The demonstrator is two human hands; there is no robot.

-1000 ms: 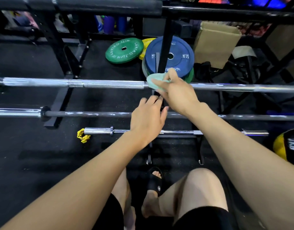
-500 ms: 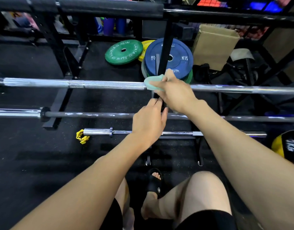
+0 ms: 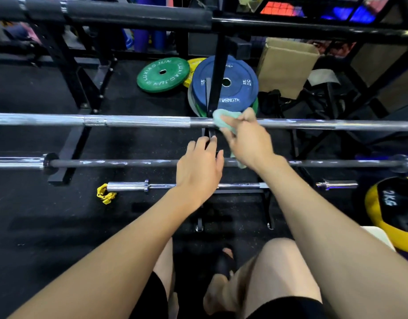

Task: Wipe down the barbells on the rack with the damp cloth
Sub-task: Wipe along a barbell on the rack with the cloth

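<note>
**Cloth pressed to the silver bar at the rack's middle post**

The right hand (image 3: 249, 139) holds the pale green cloth (image 3: 223, 118) bunched in its grip, fingers curled round it, and presses it against the silver barbell (image 3: 129, 122) that runs left to right across the scene. The cloth sits at the far-left tip of the hand, wrapped over the bar just beside the black upright post (image 3: 218, 72) of the rack; a tail of the cloth hangs down below the wrist. The left hand (image 3: 198, 171) lies just near and left of the right one, fingers straight and close together, its grip apart and holding nothing, resting over the dark barbell (image 3: 118, 162) one rung nearer. Whether its fingertips touch the post I cannot tell.

Nearer still, a short chrome bar (image 3: 134, 186) rests low on the rack, with a yellow collar clamp (image 3: 104, 194) on the floor at its left end. Beyond the silver barbell a blue weight plate (image 3: 240, 88) leans against the post, a green plate (image 3: 162, 74) lies flat to its left, and a cardboard box (image 3: 286, 65) stands to its right. A yellow and black medicine ball (image 3: 394, 210) sits at the right edge. A thick black padded bar (image 3: 129, 12) crosses the far top of the scene. The person's knees and a sandalled foot show at the near edge.
</note>
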